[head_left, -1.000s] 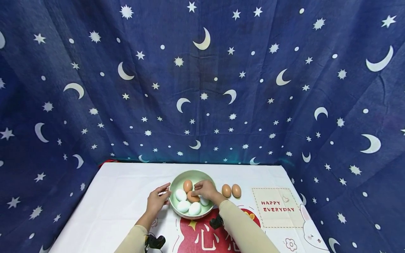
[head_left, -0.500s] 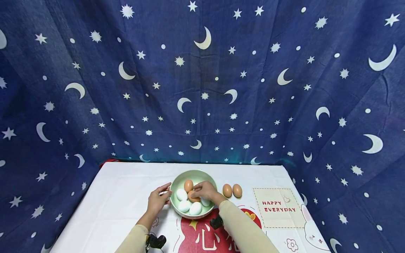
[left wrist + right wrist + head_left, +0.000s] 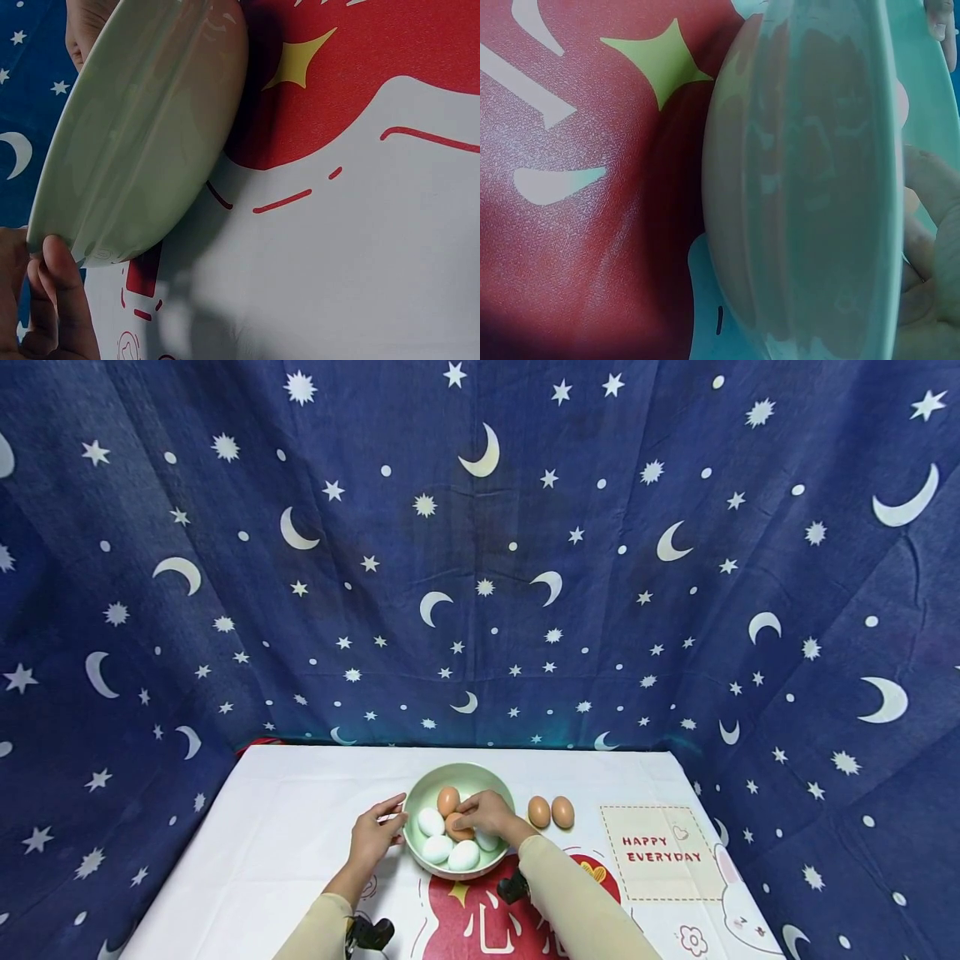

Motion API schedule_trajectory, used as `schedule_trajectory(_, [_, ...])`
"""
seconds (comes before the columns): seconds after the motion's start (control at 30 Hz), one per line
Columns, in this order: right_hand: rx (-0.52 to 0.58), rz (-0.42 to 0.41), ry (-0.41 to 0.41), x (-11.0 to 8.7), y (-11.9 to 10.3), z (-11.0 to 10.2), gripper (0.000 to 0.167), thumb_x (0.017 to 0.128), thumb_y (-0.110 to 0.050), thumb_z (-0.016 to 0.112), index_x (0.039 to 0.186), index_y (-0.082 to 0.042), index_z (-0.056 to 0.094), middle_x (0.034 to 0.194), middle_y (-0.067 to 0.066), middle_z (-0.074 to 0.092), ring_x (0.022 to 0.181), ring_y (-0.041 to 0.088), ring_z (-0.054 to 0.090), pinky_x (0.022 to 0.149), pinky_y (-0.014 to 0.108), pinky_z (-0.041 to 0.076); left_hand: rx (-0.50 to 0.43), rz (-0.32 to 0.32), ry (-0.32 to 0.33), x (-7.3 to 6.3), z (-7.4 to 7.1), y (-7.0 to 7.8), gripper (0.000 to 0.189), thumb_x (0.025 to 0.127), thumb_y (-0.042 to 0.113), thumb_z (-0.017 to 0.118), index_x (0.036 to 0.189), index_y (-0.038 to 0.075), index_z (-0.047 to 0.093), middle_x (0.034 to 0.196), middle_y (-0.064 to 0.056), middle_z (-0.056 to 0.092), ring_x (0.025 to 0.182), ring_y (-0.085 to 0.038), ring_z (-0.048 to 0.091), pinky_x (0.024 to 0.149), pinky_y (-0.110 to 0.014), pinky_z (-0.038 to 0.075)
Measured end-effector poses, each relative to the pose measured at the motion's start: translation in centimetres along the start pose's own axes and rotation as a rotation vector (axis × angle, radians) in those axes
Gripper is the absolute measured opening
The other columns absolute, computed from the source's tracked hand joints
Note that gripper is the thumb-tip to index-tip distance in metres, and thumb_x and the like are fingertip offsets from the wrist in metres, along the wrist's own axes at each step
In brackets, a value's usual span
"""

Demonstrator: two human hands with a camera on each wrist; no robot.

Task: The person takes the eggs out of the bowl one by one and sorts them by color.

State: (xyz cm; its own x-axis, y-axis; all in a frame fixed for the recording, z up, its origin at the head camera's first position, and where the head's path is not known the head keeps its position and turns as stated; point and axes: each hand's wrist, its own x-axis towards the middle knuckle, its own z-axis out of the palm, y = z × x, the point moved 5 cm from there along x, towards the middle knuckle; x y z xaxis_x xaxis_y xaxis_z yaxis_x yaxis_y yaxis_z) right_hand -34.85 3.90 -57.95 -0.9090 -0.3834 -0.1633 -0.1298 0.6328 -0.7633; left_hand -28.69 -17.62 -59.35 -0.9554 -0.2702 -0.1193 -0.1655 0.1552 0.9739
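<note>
A pale green bowl point(image 3: 420, 781) stands on the table and holds several white eggs point(image 3: 463, 855) and two brown eggs. Inside it, my right hand point(image 3: 491, 814) pinches a brown egg point(image 3: 459, 827) between thumb and fingers. Another brown egg point(image 3: 448, 802) lies just behind that one. My left hand point(image 3: 372, 837) touches the bowl's left side at the rim, its fingers outside the bowl. In the left wrist view, a finger point(image 3: 67, 289) rests against the bowl's outer wall. The bowl wall hides part of my right hand in the right wrist view.
Two brown eggs point(image 3: 551, 812) lie on the white tablecloth point(image 3: 300, 802), right of the bowl. The cloth bears a red printed patch point(image 3: 465, 927) in front and a "HAPPY EVERYDAY" print point(image 3: 660, 852) at right. A dark blue star-and-moon curtain point(image 3: 480, 635) hangs behind and at both sides.
Both hands stay almost in place, the right one still on the brown egg in the bowl. The head view has shifted very slightly; the eggs outside have not moved.
</note>
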Motion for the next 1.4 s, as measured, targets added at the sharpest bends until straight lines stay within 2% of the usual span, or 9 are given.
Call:
schedule_trajectory(0.17, [-0.002,0.008,0.001,0.1,0.1,0.1,0.027,0.076,-0.019,0.084,0.096,-0.003,0.078,0.088,0.005,0.074,0.081,0.009,0.061,0.07,0.02,0.055,0.006,0.008,-0.002,0.0,0.0,0.0,0.04,0.089,0.005,0.068,0.129,0.003,0.064,0.116,-0.02,0.064,0.074,-0.014,0.067,0.06,-0.026,0.064])
schedule_trajectory(0.4, [0.011,-0.006,-0.003,-0.1,0.0,-0.1,0.025,0.078,-0.019,0.083,0.097,-0.003,0.078,0.087,0.003,0.075,0.078,0.006,0.058,0.067,0.018,0.053,-0.012,-0.009,0.0,0.1,0.1,-0.2,0.04,0.089,0.004,0.068,0.129,0.003,0.064,0.116,-0.02,0.064,0.075,-0.011,0.067,0.059,-0.024,0.063])
schedule_trajectory(0.83, [0.14,0.011,0.057,-0.4,-0.3,-0.6,0.03,0.078,-0.015,0.082,0.103,0.0,0.075,0.095,0.009,0.074,0.088,0.013,0.065,0.077,0.023,0.057,-0.015,0.002,-0.003,0.0,0.1,0.1,0.039,0.089,0.004,0.068,0.128,0.003,0.064,0.117,-0.021,0.064,0.079,-0.015,0.068,0.058,-0.022,0.062])
schedule_trajectory(1.13, [0.269,-0.008,0.093,-0.1,0.1,-0.9,0.032,0.082,-0.013,0.08,0.108,0.004,0.072,0.103,0.015,0.073,0.093,0.023,0.069,0.075,0.025,0.061,-0.014,-0.001,0.0,-0.1,0.0,0.1,0.04,0.089,0.004,0.068,0.129,0.004,0.064,0.117,-0.02,0.064,0.074,-0.011,0.065,0.06,-0.024,0.063])
schedule_trajectory(1.4, [0.3,0.043,0.147,0.2,0.7,-1.0,0.032,0.081,-0.016,0.081,0.109,-0.002,0.074,0.101,0.012,0.073,0.09,0.019,0.067,0.071,0.025,0.061,-0.005,-0.011,-0.002,-0.2,0.0,0.2,0.04,0.089,0.005,0.068,0.129,0.004,0.064,0.118,-0.021,0.063,0.075,-0.011,0.066,0.059,-0.024,0.063])
